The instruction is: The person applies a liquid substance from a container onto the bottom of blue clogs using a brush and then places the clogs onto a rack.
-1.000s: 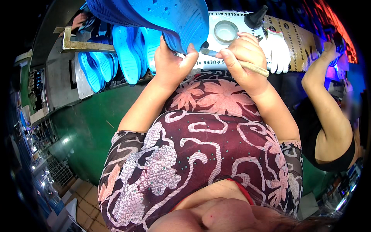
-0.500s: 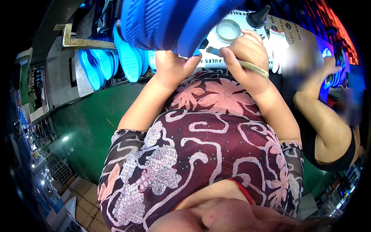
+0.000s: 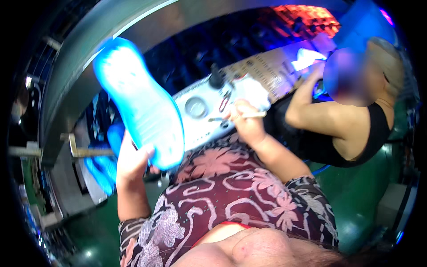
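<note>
One blue foam shoe sole (image 3: 142,107): slanting across the left side, pointing one end far left, showing its broad face, overlapping the white sheet's left end in view.
Left hand (image 3: 132,162): closing around the sole's near end, pressing the thumb on the broad face, keeping the fingers mostly hidden behind.
Right hand (image 3: 247,122): curling closed around a slim wooden-handled brush (image 3: 257,115), well apart from the sole.
Bristle end: pointing left over the white sheet (image 3: 191,129); too blurred to tell whether touching.
Glass dish (image 3: 187,109): resting on the sheet, between sole and brush, slightly farther off.
Black cone (image 3: 216,78): standing far right of the dish.
White glove (image 3: 254,91): lying right of the cone, beside brown cardboard (image 3: 269,73).
Co-worker (image 3: 342,120): bending one arm at the right, wearing black.
</note>
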Demonstrator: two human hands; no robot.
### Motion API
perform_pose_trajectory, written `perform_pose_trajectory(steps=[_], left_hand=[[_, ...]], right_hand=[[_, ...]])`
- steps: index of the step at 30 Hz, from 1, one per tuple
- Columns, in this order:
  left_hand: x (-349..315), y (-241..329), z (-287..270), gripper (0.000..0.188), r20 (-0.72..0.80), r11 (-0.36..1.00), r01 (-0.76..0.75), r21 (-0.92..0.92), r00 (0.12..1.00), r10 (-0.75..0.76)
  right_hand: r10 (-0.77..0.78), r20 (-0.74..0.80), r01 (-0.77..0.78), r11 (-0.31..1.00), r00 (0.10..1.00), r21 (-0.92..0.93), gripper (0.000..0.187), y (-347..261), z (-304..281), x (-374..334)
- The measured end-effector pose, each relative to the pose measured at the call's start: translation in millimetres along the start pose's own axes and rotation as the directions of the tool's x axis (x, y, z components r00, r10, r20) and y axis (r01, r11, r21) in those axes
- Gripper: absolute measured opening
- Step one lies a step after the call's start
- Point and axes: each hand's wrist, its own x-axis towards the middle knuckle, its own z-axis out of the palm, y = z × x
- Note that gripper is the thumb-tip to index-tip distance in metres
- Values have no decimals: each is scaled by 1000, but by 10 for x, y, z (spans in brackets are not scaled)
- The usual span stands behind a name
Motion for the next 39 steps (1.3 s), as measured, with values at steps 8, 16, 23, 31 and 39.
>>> perform_pose_trajectory(steps=[8, 16, 23, 31, 39], left_hand=[[1974, 584, 1293, 42, 677, 991, 76, -113, 736, 20], [2782, 917, 1824, 46, 332, 797, 101, -595, 934, 130], [1312, -231, -131, 29, -119, 966, -116, 232, 982, 147], [-1009, -1119, -2565, 40, -605, 163, 592, 789, 702, 375], [-1127, -1358, -2503, 21, -759, 253, 720, 646, 642, 110]], right_hand=[[213, -123, -200, 974, 969, 106, 27, 239, -139, -224], [356, -179, -304, 916, 917, 261, 34, 364, 15, -373], [372, -83, -337, 901, 925, 274, 33, 353, 155, -366], [443, 142, -464, 819, 885, 337, 34, 103, 375, -44], [418, 225, -469, 843, 880, 265, 33, -156, 649, 101]])
